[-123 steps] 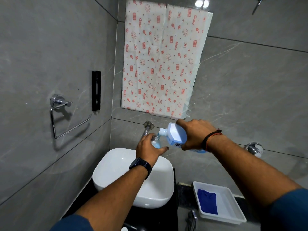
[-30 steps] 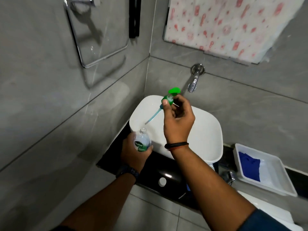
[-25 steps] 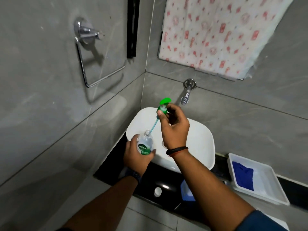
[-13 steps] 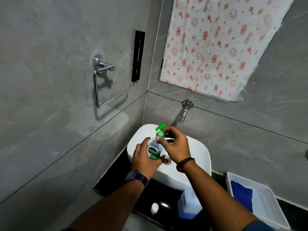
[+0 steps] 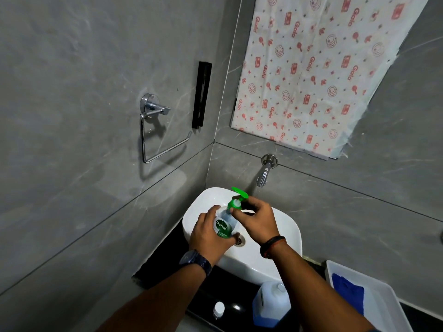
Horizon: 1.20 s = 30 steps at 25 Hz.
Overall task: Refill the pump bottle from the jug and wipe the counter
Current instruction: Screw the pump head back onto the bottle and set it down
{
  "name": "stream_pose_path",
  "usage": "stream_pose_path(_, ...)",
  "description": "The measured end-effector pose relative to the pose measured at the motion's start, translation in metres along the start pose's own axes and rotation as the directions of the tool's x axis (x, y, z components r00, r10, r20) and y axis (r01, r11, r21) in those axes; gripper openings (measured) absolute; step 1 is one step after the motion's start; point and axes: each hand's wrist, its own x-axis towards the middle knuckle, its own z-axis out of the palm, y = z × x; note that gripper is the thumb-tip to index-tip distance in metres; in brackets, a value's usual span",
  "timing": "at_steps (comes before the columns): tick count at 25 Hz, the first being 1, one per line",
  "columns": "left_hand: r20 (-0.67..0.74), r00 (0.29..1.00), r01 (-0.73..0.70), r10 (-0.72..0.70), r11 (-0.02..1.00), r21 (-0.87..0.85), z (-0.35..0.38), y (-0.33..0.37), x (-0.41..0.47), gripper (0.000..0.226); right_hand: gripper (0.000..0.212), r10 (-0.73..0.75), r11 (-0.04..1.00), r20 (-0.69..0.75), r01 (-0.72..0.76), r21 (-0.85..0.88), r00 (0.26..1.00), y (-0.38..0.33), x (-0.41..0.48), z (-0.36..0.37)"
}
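Observation:
Over the white basin (image 5: 282,238), my left hand (image 5: 207,236) grips the body of the clear pump bottle (image 5: 225,225) with its green and white label. My right hand (image 5: 256,218) pinches the collar of the green pump head (image 5: 237,198), which sits on the bottle's neck. The blue-filled jug (image 5: 271,304) stands upright and uncapped on the black counter (image 5: 155,267) in front of the basin. Its small white cap (image 5: 218,308) lies on the counter to the jug's left. A blue cloth (image 5: 348,289) lies in a white tray (image 5: 383,298) at the right.
A chrome tap (image 5: 265,172) juts from the grey tiled wall above the basin. A chrome towel ring (image 5: 155,130) and a black bar (image 5: 201,94) hang on the left wall. A patterned sheet (image 5: 311,68) covers the wall above.
The jug, tipped over the bottle at first, now stands on the counter. My right hand lowered the pump's tube into the bottle, and the pump head now sits on the neck.

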Motion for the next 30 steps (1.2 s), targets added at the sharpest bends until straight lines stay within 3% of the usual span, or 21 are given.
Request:
stream_pose_path(4, 0.019, 1.0, -0.015, 0.015, 1.0, 0.002, 0.002, 0.003, -0.003, 0.082, 0.036, -0.009, 0.993, -0.112, -0.004, -0.117, 0.994, -0.003, -0.001, 0.0)
stream_pose_path(8, 0.01, 1.0, -0.024, 0.024, 1.0, 0.012, 0.003, 0.006, -0.002, 0.087, 0.035, -0.057, 0.998, -0.107, 0.057, -0.004, 0.993, -0.006, -0.001, 0.0)
stream_pose_path(11, 0.016, 1.0, -0.015, 0.015, 1.0, 0.021, 0.003, 0.008, -0.001, 0.088, 0.042, -0.109, 0.992, -0.118, 0.102, -0.067, 0.987, -0.004, 0.0, -0.001)
stream_pose_path(16, 0.042, 0.999, 0.005, -0.006, 1.0, 0.008, 0.005, 0.011, -0.003, 0.089, 0.078, -0.096, 0.99, -0.133, 0.081, -0.111, 0.987, 0.001, -0.001, -0.002)
stream_pose_path(19, 0.039, 0.999, -0.001, 0.001, 1.0, 0.006, 0.006, 0.013, -0.003, 0.089, 0.077, -0.1, 0.995, -0.102, 0.096, -0.041, 0.99, 0.006, -0.001, -0.004)
stream_pose_path(23, 0.032, 0.999, -0.004, 0.004, 1.0, -0.02, 0.008, 0.014, -0.004, 0.087, 0.081, -0.076, 0.994, -0.119, 0.066, -0.084, 0.99, 0.006, -0.001, -0.005)
stream_pose_path(30, 0.036, 0.999, -0.002, 0.003, 1.0, -0.028, 0.006, 0.014, -0.005, 0.083, 0.07, -0.101, 0.99, -0.1, 0.091, -0.105, 0.99, 0.007, -0.002, -0.005)
